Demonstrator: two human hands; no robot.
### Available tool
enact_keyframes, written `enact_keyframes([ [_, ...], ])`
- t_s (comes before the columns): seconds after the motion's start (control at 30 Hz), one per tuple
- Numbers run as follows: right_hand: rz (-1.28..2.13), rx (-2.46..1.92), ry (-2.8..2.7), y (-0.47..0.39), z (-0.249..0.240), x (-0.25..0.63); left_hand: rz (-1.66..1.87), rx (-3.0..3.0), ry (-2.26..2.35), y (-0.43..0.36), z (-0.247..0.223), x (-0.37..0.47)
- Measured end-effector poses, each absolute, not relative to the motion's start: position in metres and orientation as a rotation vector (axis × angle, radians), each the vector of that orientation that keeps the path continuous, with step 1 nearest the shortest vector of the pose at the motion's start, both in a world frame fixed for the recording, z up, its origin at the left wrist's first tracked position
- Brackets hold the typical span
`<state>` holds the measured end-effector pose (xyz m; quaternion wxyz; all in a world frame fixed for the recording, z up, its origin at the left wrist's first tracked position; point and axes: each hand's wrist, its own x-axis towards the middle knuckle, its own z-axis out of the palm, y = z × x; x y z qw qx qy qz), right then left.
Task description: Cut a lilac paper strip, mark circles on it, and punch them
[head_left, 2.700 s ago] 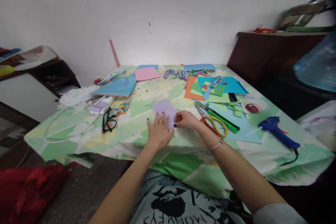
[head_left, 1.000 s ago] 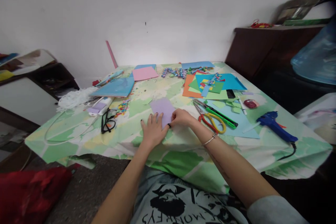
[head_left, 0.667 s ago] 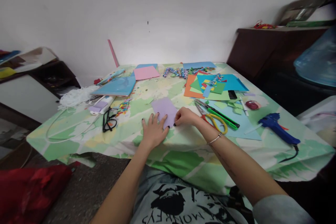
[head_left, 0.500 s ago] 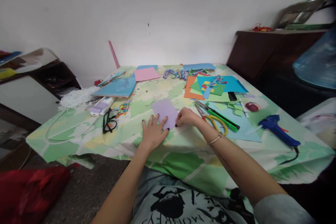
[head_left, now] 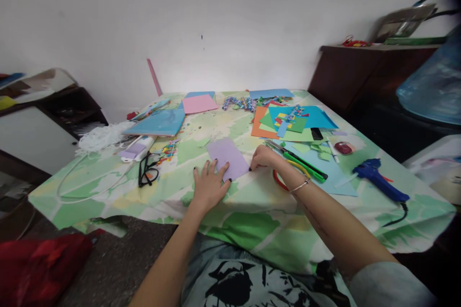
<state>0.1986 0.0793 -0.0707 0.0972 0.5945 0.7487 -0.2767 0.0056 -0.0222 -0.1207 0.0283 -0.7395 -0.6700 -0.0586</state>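
A purple sheet of paper (head_left: 230, 153) lies on the patterned tablecloth in front of me. My left hand (head_left: 210, 184) rests flat with its fingers spread, fingertips on the sheet's lower left part. My right hand (head_left: 262, 157) is at the sheet's right corner, its fingers curled and pressed together; what they hold, if anything, is too small to make out. Beside my right wrist are a green cutter (head_left: 306, 165) and scissors with red and yellow handles (head_left: 281, 181), partly hidden under the forearm.
Colored papers (head_left: 257, 129) are stacked behind my right hand. A blue glue gun (head_left: 382, 183) lies at the right. Black glasses (head_left: 148, 172), a blue folder (head_left: 158, 122) and white cord (head_left: 103, 138) lie at the left. A pink sheet (head_left: 199, 103) is at the back.
My right hand has moved slightly right, off the sheet's face to its right corner, uncovering more purple paper. My left hand remains spread on the sheet. The view has shifted a little.
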Motion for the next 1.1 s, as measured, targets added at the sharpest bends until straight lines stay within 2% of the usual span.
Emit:
enact_keyframes([
  [0.33,-0.750,1.771,2.358,0.076,-0.075,0.209,-0.259,-2.281,-2.029,-0.025,-0.122,0.006],
  [0.53,-0.364,2.104,2.549,0.040,-0.073,0.243,-0.373,-2.311,-1.946,-0.032,-0.121,0.005],
  [0.7,-0.069,2.467,2.346,0.032,-0.084,0.306,-0.519,-2.356,-1.833,-0.032,-0.121,0.018],
  [0.97,-0.206,2.388,2.393,0.050,-0.099,0.338,-0.465,-2.687,-1.191,-0.013,-0.099,0.111],
  [1.1,-0.257,2.417,2.439,0.047,-0.100,0.343,-0.351,-2.773,-0.863,0.005,-0.098,0.127],
])
